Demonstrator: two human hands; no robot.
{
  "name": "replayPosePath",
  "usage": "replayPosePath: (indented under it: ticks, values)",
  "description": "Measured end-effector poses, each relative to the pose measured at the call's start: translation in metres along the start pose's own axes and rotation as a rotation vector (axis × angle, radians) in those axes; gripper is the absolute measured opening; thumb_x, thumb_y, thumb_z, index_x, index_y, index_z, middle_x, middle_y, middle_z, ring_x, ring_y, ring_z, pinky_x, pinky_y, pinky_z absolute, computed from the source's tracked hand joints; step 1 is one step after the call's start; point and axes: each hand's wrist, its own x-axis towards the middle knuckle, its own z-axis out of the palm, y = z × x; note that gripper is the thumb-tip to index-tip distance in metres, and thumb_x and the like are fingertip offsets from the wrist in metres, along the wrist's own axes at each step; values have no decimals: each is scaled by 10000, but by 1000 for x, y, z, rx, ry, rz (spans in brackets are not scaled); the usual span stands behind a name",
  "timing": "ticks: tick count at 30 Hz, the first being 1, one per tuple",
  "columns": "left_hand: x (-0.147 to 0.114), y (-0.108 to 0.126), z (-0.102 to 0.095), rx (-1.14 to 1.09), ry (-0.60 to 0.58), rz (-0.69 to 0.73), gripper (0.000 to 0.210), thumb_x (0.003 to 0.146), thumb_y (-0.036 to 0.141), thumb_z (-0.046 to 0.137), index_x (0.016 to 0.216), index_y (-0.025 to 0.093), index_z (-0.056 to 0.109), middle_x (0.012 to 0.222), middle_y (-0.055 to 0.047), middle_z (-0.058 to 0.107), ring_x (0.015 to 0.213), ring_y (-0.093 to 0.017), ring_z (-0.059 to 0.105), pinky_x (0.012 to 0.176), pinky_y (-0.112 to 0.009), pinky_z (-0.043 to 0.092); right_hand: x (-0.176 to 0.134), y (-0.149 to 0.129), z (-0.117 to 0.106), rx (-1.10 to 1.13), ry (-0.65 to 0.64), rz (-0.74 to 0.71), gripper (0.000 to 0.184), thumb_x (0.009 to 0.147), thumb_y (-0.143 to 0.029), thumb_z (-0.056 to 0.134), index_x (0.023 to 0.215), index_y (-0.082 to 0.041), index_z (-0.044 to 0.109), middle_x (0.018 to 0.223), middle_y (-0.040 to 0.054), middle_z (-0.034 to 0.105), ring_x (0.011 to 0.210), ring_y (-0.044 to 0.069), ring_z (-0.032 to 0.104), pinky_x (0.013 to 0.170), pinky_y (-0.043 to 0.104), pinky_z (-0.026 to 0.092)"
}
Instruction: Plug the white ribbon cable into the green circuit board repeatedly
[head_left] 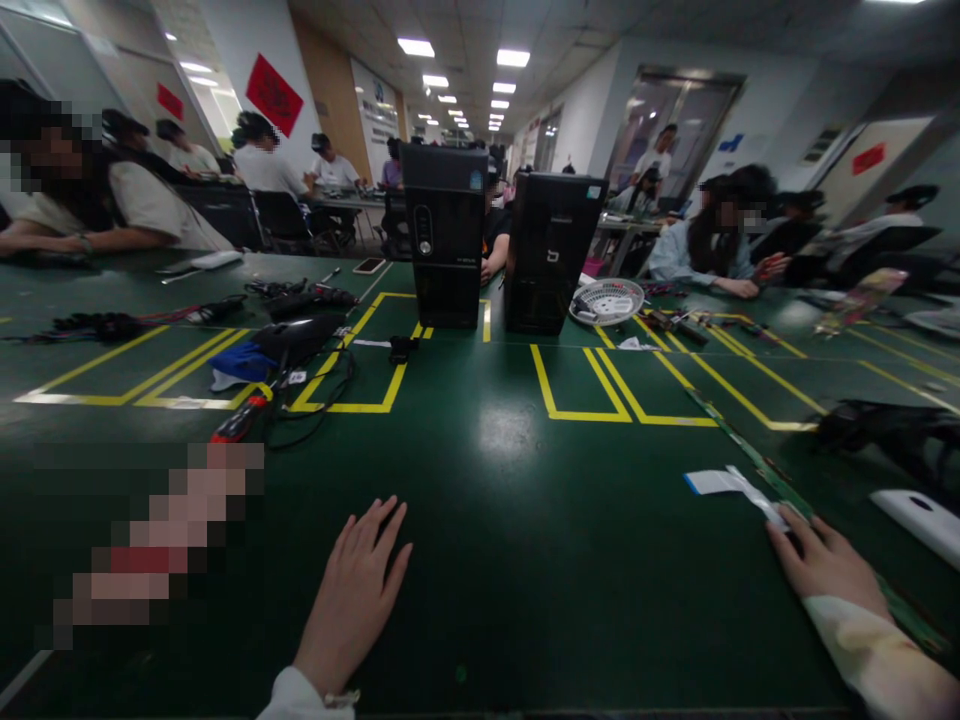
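My left hand (360,580) lies palm down on the green tabletop, its fingers stretched out and holding nothing. On the right, my right hand (832,560) has its fingers closed round a long, narrow green circuit board strip (750,450) running diagonally across the table. A white flat ribbon cable (716,482) with a blue end comes out at those fingertips, attached to or lying against the strip; which one I cannot tell. Part of the strip is hidden under the hand.
Two black computer towers (450,235) stand mid-table. Left are a red-and-black tool handle (238,420), beside a blurred-out area, and black cables (315,400) with a blue item. A white round basket (607,300) sits behind right; a white device (919,520) lies right. People sit around.
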Motion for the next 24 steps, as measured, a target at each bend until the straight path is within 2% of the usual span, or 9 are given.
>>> replayPosePath:
  ticks: [3,6,10,13,17,20,24]
  values:
    - [0,0,0,3,-3,-2,479,941,400,371,1363,186,442,1412,-96,473,1325,-243,396,1091,-487,328,18,-18,-13,-48,-126,222,765,842,-653,257,1277,-103,563,1202,312,531,1110,432,535,783,532,453]
    - [0,0,0,5,-9,-4,487,940,408,371,1369,188,436,1412,-95,473,1325,-247,398,1086,-492,334,34,-33,-23,-19,-210,304,783,843,-655,243,1310,-94,526,1266,318,478,1164,456,478,830,554,417]
    - [0,-1,2,-1,1,-2,480,938,397,371,1362,183,447,1411,-97,475,1323,-252,400,1083,-498,338,50,-43,-25,-42,-222,407,736,866,-617,182,1334,-146,500,1314,261,453,1208,422,440,897,554,381]
    - [0,0,2,-5,13,-2,478,936,399,376,1358,187,452,1407,-97,480,1318,-255,407,1083,-497,337,56,-46,-27,-71,-273,451,721,872,-616,140,1374,-198,446,1354,217,416,1232,391,416,946,523,355]
    - [0,1,1,-7,11,-2,485,934,412,376,1357,188,454,1402,-102,484,1312,-266,414,1072,-507,349,59,-50,-34,-90,-358,480,756,858,-652,99,1407,-221,389,1377,204,363,1242,397,393,967,484,340]
    - [1,1,0,-3,5,-4,485,935,406,370,1359,185,453,1404,-101,482,1315,-264,410,1075,-506,345,61,-50,-37,-93,-387,474,763,852,-662,98,1399,-220,394,1355,217,365,1217,409,409,948,477,345]
    - [1,0,1,3,-4,0,490,936,407,370,1367,185,441,1413,-98,471,1323,-259,399,1081,-505,339,65,-50,-35,-87,-355,485,733,857,-650,143,1354,-210,454,1293,246,414,1176,416,441,893,500,360]
